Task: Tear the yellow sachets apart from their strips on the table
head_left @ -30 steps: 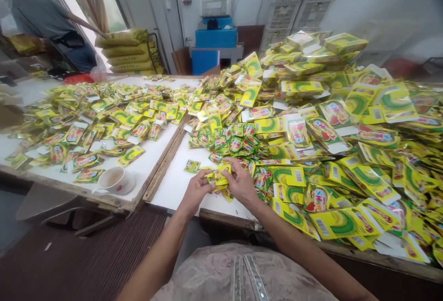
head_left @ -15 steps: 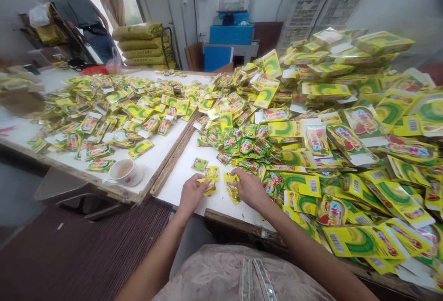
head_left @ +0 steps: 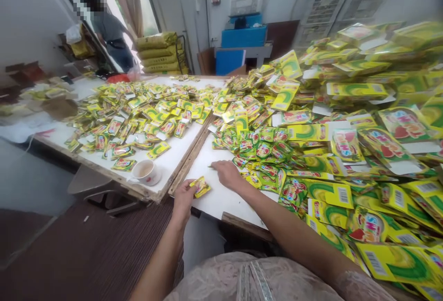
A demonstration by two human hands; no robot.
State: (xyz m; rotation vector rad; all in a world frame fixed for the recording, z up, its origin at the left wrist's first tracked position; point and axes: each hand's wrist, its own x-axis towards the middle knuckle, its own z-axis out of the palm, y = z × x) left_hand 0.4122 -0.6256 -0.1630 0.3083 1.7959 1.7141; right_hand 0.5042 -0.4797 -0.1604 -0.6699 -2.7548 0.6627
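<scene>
My left hand (head_left: 184, 197) grips a small yellow sachet (head_left: 201, 187) between thumb and fingers, just over the table's front edge; whether more sachets lie beneath it I cannot tell. To its right, my right hand (head_left: 226, 174) reaches low over the white tabletop (head_left: 207, 153), fingers pinched. A thin greenish sliver, seemingly a small sachet (head_left: 211, 166) seen edge-on, pokes out at its fingertips. Behind and right of that hand lies a heap of small green sachets (head_left: 265, 149). Some yellow sachets (head_left: 253, 179) rest at the heap's near side.
Yellow-green printed boxes (head_left: 374, 153) pile high on the right. Another heap of boxes (head_left: 138, 116) covers the left table, with a cup of brownish drink (head_left: 145, 172) near its edge. A wooden rim (head_left: 190, 156) divides the tables. A person (head_left: 112, 38) stands far left.
My right hand has let go of yellow sachets beside the green heap and moved left to where a green sachet lay. My left hand has drawn back with its yellow sachet. The view has shifted left.
</scene>
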